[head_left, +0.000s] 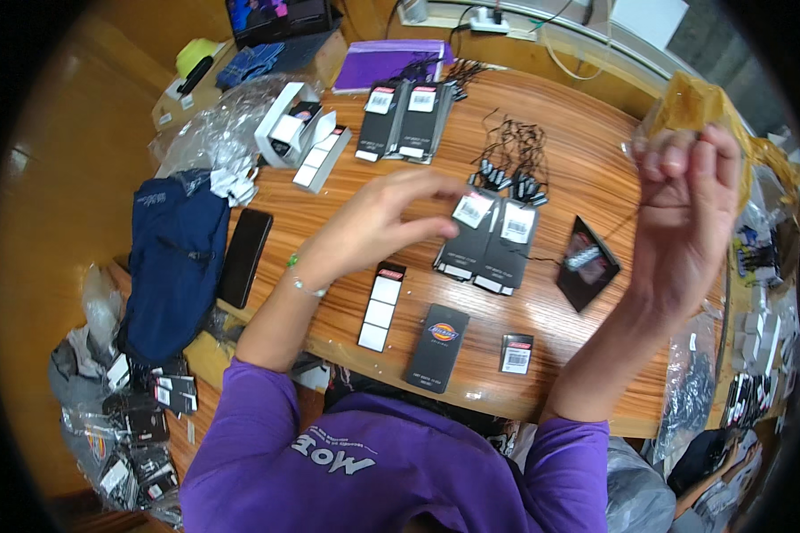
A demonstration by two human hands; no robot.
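My left hand [400,213] reaches over the near-left edge of two stacks of black hang tags [498,249] with white barcode stickers; its thumb and fingers are apart. My right hand [689,182] is raised at the right with its fingers pinched together. A thin dark cord runs toward it from a tilted, blurred black tag [587,264]; the fingertips' grip on the cord is partly hidden. Metal-tipped black cords [516,169] lie bunched behind the stacks. Nearer me are a single black tag [437,348], a sticker strip [382,306] and a small barcode sticker [516,354].
More stacked tags [404,123] stand farther back, beside an open white box [289,124]. A phone [244,258] and a navy cloth item [176,262] lie at the left. A yellowish plastic bag [698,102] stands at the back right. A laptop [276,18] is beyond.
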